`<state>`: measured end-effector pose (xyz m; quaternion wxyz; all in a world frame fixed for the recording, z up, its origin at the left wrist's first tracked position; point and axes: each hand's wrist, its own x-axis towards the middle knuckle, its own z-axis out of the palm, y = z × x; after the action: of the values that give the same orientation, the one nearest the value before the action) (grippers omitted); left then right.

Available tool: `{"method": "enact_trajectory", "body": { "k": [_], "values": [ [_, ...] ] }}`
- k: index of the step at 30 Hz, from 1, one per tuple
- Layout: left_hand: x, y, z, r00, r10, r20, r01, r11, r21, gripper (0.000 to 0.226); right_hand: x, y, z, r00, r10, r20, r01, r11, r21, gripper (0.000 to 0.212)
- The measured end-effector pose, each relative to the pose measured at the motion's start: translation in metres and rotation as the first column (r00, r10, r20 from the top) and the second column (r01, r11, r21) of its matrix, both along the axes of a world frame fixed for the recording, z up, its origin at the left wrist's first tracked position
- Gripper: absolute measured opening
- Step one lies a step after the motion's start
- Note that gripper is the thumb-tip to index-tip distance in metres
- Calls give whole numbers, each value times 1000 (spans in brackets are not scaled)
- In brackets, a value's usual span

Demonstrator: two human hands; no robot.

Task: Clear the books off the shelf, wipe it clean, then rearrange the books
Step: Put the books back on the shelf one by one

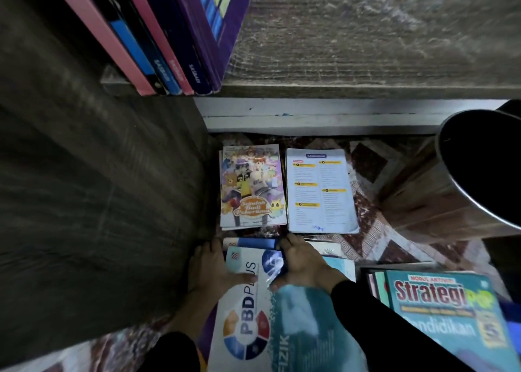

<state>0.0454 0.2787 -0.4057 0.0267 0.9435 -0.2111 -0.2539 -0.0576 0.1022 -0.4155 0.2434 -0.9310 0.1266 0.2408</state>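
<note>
Lying on the near rug [363, 163], the stack of books [245, 315] is clasped at both sides by left grip [214, 270] and right grip [304, 264]; its glossy, floppy covers look slippery, so lift from underneath.

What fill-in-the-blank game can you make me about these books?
1. The left hand and right hand hold a white book saying PBD ____.
2. The cartoon book lies ____ of the contents page.
3. The far-right book shows the red word ____.
Answers: PLUS; left; Strategi.
</note>
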Motion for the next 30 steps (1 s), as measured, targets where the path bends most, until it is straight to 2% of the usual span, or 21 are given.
{"method": "enact_trajectory", "body": {
  "k": [3,8,12,16,19,22,25,27,30],
  "values": [
    [-9,9,4,992,-42,117,50,997,-66,107,-2,-4,5,1000,-4,-12,4,998,67,80],
    [-19,24,-8,980,-30,195,103,922,-372,97,-9,-6,9,999,-40,-33,46,982,184,86],
    [-20,26,-10,977,-86,195,152,923,-354,92,-12,-7,19,998,55,17,-57,984,168,89],
    [-17,25,-2,985,-92,143,135,934,-332,102,-11,-7,32,997,68,-48,-61,988,144,85],
    [-18,25,9,960,-123,251,215,898,-384,83,-17,-6,51,999,0,-49,10,978,208,78],
    [-21,24,27,959,-130,253,235,864,-445,79,-26,-4,73,998,-58,-9,58,970,235,71],
    [-22,22,54,945,-149,291,279,829,-485,75,-37,-2,106,996,-77,47,66,977,204,68],
    [-21,17,75,904,-167,393,363,784,-503,72,-46,-2,130,992,-73,102,56,986,160,67],
    [-24,8,122,835,-182,520,483,696,-531,70,-67,2,174,969,-78,233,77,997,11,66]
  ]
}}
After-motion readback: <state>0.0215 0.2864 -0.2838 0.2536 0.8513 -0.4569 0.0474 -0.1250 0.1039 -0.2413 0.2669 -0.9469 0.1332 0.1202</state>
